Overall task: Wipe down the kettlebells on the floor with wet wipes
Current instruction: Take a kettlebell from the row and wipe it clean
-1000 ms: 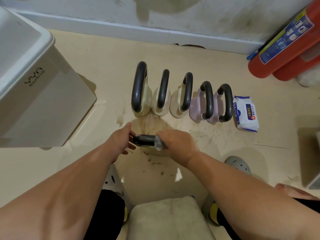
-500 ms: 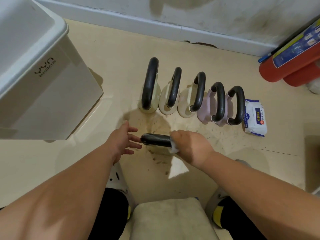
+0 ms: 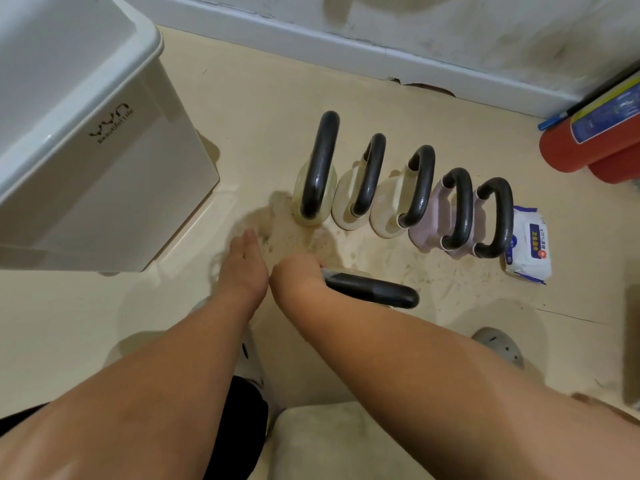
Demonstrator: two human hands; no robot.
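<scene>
A kettlebell stands right in front of me, its black handle (image 3: 375, 293) lying crosswise; its body is hidden below. My right hand (image 3: 297, 277) is closed around the handle's left end, with a scrap of wet wipe (image 3: 327, 270) showing under the fingers. Just to the left of it, my left hand (image 3: 245, 268) hovers with its fingers stretched out, holding nothing and off the handle. Behind, several kettlebells stand in a row on the floor: cream ones (image 3: 346, 209) at the left and lilac ones (image 3: 431, 230) at the right, all with black handles.
A wet wipes pack (image 3: 528, 245) lies at the row's right end. A large white plastic bin (image 3: 86, 161) stands at the left, red fire extinguishers (image 3: 585, 147) at the far right by the wall. The floor (image 3: 398, 268) is dirty near the kettlebells. A cushion (image 3: 332, 445) sits below me.
My left hand has let go of the handle's left end and pulled away. My right hand has slid with the wipe from the handle's right end to its left end.
</scene>
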